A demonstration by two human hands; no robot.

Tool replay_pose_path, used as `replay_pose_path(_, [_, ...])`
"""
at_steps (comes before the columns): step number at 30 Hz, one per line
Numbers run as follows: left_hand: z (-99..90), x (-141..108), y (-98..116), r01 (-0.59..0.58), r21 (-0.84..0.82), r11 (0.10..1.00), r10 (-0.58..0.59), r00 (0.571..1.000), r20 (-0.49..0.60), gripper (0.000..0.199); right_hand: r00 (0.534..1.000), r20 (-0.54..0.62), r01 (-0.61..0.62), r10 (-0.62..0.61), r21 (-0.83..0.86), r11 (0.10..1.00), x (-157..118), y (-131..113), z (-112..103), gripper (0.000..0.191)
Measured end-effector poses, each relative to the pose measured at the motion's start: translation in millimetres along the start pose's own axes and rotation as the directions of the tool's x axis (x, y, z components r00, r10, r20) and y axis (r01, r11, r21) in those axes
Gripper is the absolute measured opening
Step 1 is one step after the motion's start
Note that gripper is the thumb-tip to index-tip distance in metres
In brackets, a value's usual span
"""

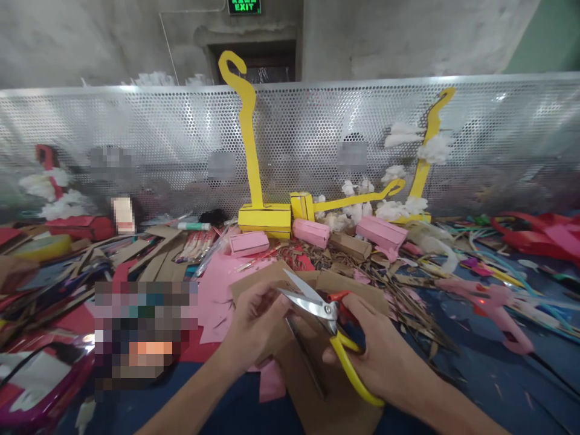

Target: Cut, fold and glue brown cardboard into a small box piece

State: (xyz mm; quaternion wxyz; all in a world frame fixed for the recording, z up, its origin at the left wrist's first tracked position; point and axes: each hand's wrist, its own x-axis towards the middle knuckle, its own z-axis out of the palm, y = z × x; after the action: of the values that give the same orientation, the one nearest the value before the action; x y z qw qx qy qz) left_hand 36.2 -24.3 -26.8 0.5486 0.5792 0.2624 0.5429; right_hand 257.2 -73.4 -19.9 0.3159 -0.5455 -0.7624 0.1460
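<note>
A pair of scissors (308, 303) with silver blades, one yellow handle and one red-orange handle is in my right hand (378, 344). Its blades are parted and point up and to the left. My left hand (256, 320) is closed in a pinch right beside the blades; whatever its fingertips hold is too small or hidden to make out. Under both hands lies brown cardboard (335, 402), with a thin dark stick-like piece (306, 356) on it. Pink paper (217, 296) spreads to the left of my left hand.
Behind stand yellow hook-topped pieces (249, 145) on box bases, before a perforated metal screen (308, 127). Pink boxes (383, 232) and cardboard scraps (423, 320) lie nearer. A pink glue gun (493, 302) with a cord is at right. Markers (194, 226) and cardboard strips sit left.
</note>
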Motion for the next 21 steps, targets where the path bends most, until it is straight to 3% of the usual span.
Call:
replay_pose_path(8, [3.5,-6.0,-4.3,0.034,0.055,0.998,-0.037,0.998,0.06,0.023,1.0,0.002,0.029,-0.029,-0.071,0.997,-1.8,10.3,9.5,0.042])
replay_pose_path(21, [4.6,-4.1,-8.8,0.045,-0.038,0.998,-0.044,0.998,0.034,0.024,0.998,-0.049,0.032,-0.03,0.041,0.999,-0.7,14.9,10.5,0.046])
